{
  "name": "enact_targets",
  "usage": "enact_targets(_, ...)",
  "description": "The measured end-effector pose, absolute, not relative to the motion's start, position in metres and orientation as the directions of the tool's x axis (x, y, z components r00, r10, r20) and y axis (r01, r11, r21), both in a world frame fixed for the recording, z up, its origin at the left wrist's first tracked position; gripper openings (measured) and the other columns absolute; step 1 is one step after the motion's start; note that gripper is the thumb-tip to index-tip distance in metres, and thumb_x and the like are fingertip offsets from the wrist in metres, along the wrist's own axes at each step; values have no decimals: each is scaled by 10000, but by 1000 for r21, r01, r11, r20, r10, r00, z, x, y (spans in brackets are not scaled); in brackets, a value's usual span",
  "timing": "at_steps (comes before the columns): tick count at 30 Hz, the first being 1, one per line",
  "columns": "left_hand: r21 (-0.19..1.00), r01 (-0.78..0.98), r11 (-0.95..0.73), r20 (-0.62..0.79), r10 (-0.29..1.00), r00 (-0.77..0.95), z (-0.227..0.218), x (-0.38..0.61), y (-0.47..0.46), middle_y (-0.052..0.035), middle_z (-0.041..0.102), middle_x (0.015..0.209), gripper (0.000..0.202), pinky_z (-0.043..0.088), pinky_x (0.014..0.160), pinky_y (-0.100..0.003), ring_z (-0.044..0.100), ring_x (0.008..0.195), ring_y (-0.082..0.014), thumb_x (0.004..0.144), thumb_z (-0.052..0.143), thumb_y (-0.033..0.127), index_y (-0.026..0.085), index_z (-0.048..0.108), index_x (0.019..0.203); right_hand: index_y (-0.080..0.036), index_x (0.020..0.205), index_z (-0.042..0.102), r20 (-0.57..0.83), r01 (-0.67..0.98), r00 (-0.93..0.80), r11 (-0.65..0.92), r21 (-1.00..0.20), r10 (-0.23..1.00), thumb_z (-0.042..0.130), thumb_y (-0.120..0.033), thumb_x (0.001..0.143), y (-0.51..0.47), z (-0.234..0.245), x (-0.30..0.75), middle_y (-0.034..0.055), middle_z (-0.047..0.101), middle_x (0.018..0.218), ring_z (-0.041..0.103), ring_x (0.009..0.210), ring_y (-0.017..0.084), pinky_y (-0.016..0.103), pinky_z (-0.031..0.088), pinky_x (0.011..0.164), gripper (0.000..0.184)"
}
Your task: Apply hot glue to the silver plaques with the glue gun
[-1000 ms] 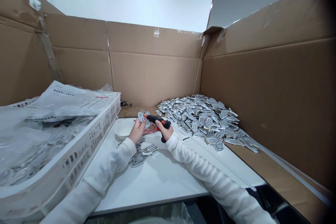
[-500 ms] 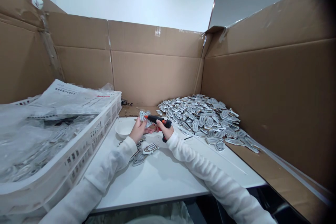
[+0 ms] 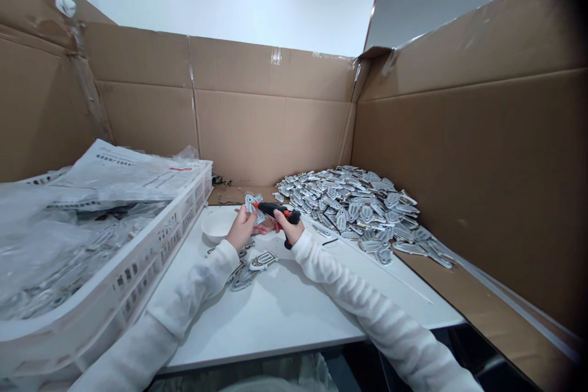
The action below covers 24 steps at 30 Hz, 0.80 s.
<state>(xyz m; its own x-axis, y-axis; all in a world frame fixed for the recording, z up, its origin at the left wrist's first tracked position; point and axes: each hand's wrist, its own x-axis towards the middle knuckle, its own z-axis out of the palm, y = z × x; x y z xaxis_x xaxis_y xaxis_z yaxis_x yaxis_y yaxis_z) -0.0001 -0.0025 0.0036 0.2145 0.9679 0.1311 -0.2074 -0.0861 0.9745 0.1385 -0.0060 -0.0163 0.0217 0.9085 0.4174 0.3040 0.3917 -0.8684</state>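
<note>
My right hand (image 3: 292,229) is closed round the handle of a black and orange glue gun (image 3: 271,209). The gun points left, its orange nozzle at a small white and grey flat piece (image 3: 250,201). That piece is pinched in the fingers of my left hand (image 3: 242,228). Whether the nozzle touches it I cannot tell. Below my left hand, several similar pieces with dark outlines (image 3: 263,261) lie in a loose heap on the white tabletop (image 3: 294,312). A shallow white bowl (image 3: 215,228) stands just left of my left hand, partly hidden behind it.
A large heap of the same pieces (image 3: 349,202) covers the back right. On the left, a white plastic basket (image 3: 151,251) holds more pieces, clear plastic bags and a printed white sack (image 3: 124,171). Cardboard walls (image 3: 275,122) enclose the back and sides. A thin white stick (image 3: 404,283) lies at right.
Almost nothing differs. The piece in my left hand has shifted very slightly to the right against the nozzle; both hands keep their place.
</note>
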Motion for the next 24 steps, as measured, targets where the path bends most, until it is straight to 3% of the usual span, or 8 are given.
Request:
enact_targets(12,976,-192,-100,144,963,227,3,0,-2,38,577,633,87,461,436,-192,595,459,-107,834,357,146,195,319,895,-198,467,504,375,312,52,341,-887,926,408,-599,711,-7,-15,138,12,532,471,511,480,140,303,453,628,479)
enact_targets(17,975,-172,-140,178,957,229,1,0,-2,32,585,657,105,386,371,-160,584,441,-104,819,405,210,200,317,874,-200,465,528,385,303,75,347,-888,920,440,-585,700,-10,-14,137,15,558,480,547,527,153,307,457,679,460)
enact_targets(24,940,-67,-334,340,927,160,-6,-6,5,-47,633,790,207,415,405,-200,596,507,-128,801,430,345,214,270,825,-203,466,527,378,252,228,320,-913,897,457,-574,696,-8,-12,137,31,587,510,579,557,174,318,462,693,443)
